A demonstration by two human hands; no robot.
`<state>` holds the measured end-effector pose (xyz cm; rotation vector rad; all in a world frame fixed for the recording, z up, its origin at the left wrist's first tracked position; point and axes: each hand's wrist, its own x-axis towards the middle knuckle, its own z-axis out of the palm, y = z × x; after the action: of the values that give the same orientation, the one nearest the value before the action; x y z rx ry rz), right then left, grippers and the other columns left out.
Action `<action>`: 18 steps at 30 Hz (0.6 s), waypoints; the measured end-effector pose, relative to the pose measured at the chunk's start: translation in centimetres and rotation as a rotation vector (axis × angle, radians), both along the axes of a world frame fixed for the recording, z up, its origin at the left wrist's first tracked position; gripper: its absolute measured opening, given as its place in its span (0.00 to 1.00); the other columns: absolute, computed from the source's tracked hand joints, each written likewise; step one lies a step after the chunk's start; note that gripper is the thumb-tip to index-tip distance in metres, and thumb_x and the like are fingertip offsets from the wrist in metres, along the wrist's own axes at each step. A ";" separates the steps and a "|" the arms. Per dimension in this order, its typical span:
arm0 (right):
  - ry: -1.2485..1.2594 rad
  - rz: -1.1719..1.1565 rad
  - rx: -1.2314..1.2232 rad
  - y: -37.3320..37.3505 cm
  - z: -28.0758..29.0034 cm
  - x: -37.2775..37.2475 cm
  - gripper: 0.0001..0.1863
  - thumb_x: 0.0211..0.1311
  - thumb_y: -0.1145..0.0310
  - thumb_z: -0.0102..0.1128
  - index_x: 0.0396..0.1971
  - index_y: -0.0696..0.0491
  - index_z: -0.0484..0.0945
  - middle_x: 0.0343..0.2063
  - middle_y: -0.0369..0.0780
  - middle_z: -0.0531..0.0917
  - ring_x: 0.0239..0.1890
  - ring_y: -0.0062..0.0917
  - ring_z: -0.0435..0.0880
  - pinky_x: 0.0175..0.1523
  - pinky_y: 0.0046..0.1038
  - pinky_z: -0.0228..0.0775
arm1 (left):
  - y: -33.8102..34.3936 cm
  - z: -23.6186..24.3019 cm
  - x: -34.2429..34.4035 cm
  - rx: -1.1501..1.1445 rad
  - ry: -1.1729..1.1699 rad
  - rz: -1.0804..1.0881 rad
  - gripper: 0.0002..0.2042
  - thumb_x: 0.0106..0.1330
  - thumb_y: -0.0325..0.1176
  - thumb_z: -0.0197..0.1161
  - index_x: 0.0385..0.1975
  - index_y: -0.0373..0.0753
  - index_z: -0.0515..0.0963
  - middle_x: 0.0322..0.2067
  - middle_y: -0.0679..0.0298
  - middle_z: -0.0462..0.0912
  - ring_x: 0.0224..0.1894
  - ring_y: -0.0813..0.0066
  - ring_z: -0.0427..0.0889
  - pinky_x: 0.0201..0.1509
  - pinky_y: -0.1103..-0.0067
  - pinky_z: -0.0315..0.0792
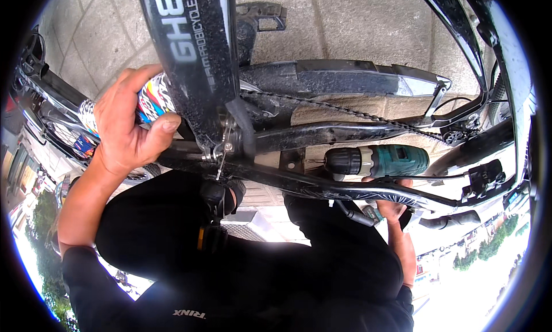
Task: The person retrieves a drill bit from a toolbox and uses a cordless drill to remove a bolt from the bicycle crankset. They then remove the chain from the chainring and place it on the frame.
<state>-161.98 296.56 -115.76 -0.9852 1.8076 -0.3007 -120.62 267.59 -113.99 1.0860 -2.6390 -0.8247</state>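
On the left, my left hand (pixel 132 116) is closed round a tube with a colourful printed pattern (pixel 152 99), beside a thick black bicycle frame tube (pixel 198 62). My right hand (pixel 394 202), lower right, is partly hidden behind a lower frame tube (pixel 345 189). It grips a teal and black power drill (pixel 397 160), whose handle is mostly covered by that tube. The drill lies level, its chuck and bit facing left toward a dark metal bracket with a hole (pixel 292 161). Whether the bit touches the bracket, I cannot tell.
A bicycle chain (pixel 345 109) runs right to the rear sprocket (pixel 457 131), below a black chain guard (pixel 339 76). A pedal (pixel 270 17) sticks out at the top over grey paving (pixel 356 21). Another bicycle (pixel 43 85) stands at the far left.
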 end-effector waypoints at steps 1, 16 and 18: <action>0.008 0.015 -0.010 0.0 0.1 0.0 0.21 0.54 0.63 0.80 0.45 0.54 0.82 0.36 0.40 0.88 0.37 0.28 0.86 0.45 0.32 0.78 | 0.0 0.0 0.0 0.004 -0.001 0.001 0.28 0.67 0.51 0.69 0.52 0.28 0.78 0.31 0.52 0.81 0.28 0.57 0.79 0.33 0.71 0.74; -0.143 -0.185 -0.028 0.6 -0.9 -0.1 0.24 0.50 0.66 0.82 0.46 0.56 0.83 0.39 0.40 0.89 0.42 0.26 0.87 0.50 0.31 0.79 | 0.2 0.2 0.2 0.032 -0.017 0.002 0.28 0.66 0.49 0.70 0.51 0.28 0.78 0.31 0.53 0.80 0.27 0.59 0.78 0.32 0.71 0.72; -0.086 -0.205 0.004 0.2 -0.4 0.3 0.22 0.52 0.67 0.81 0.47 0.55 0.84 0.40 0.40 0.89 0.43 0.28 0.87 0.52 0.32 0.79 | -0.1 -0.2 0.2 0.038 0.000 -0.001 0.28 0.66 0.50 0.70 0.52 0.28 0.78 0.30 0.53 0.79 0.27 0.59 0.77 0.32 0.72 0.72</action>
<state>-161.63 296.74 -116.17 -0.7733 1.8316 -0.4594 -120.45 267.54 -114.14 1.0944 -2.6343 -0.8778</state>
